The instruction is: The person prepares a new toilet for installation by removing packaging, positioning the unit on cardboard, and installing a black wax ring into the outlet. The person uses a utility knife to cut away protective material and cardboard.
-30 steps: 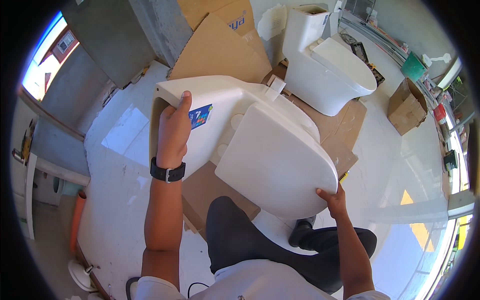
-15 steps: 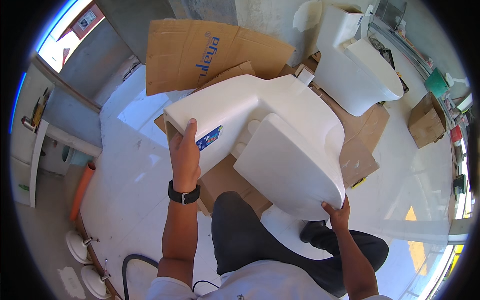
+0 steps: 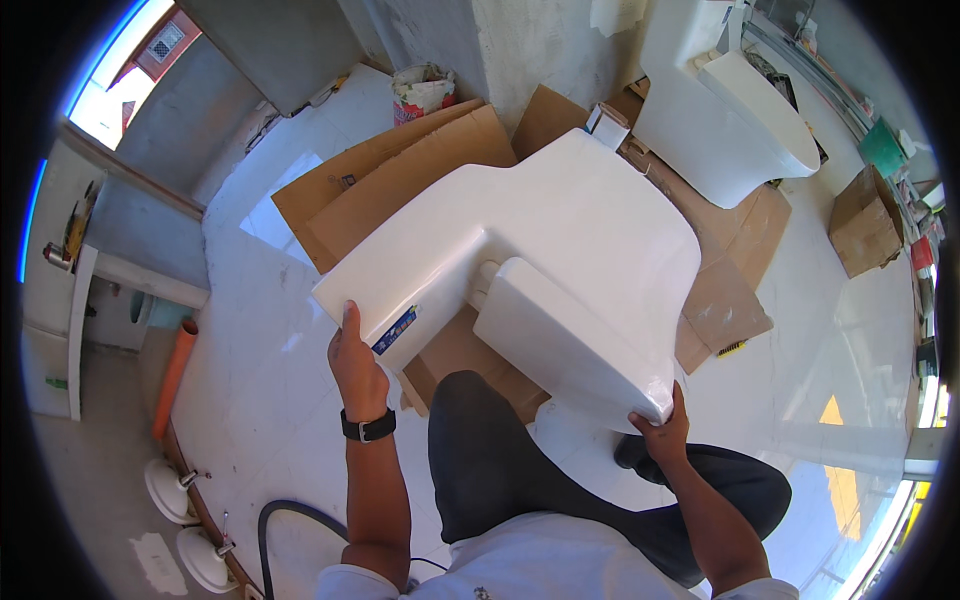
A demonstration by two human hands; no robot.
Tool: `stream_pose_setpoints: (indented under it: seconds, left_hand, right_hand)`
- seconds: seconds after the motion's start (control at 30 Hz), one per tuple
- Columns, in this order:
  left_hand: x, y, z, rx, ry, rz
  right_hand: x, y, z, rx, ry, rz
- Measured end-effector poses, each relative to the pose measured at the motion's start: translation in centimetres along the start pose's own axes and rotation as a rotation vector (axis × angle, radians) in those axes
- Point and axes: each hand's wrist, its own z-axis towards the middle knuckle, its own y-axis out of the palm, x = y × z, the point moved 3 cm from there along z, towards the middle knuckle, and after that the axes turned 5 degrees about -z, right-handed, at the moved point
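Observation:
A glossy white one-piece toilet (image 3: 600, 220) lies tipped on its side in front of me, its tank end to the left. My left hand (image 3: 357, 372) grips the tank's end, thumb along the near edge; its other fingers are partly hidden. A small blue label (image 3: 396, 330) shows on the tank near that thumb. At the bowl's front tip, my right hand (image 3: 664, 430) is closed around the rim and the white lid (image 3: 575, 335), which faces me. Cardboard (image 3: 480, 360) is visible beneath the toilet.
Folded cardboard (image 3: 400, 175) lies behind the toilet, near a patterned bucket (image 3: 422, 95). Another white toilet (image 3: 735, 130) stands at the back right, with a cardboard box (image 3: 866, 222) farther right. On the left are an orange pipe (image 3: 176, 378), washbasins (image 3: 170, 490) and a black hose (image 3: 290, 508).
The toilet has rolled, turning its side more upward and its lid more toward me. Its tank end and my left hand came lower. The cardboard behind dropped, uncovering the bucket.

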Motion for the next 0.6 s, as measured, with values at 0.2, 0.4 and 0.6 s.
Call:
stream_pose_setpoints:
  seconds: [0.2, 0.4, 0.6]
  left_hand:
    - [-1.6, -2.0, 0.0, 0.082, 0.010, 0.028]
    - [-3.1, -3.7, 0.0, 0.156, -0.027, 0.008]
    - [-4.8, -4.6, 0.5, 0.188, -0.022, -0.031]
  right_hand:
    - [1.4, 0.8, -0.4, 0.009, 0.020, -0.109]
    - [2.3, 1.8, -0.9, 0.041, -0.048, -0.245]
    - [3.2, 2.1, -0.6, 0.026, -0.024, -0.255]
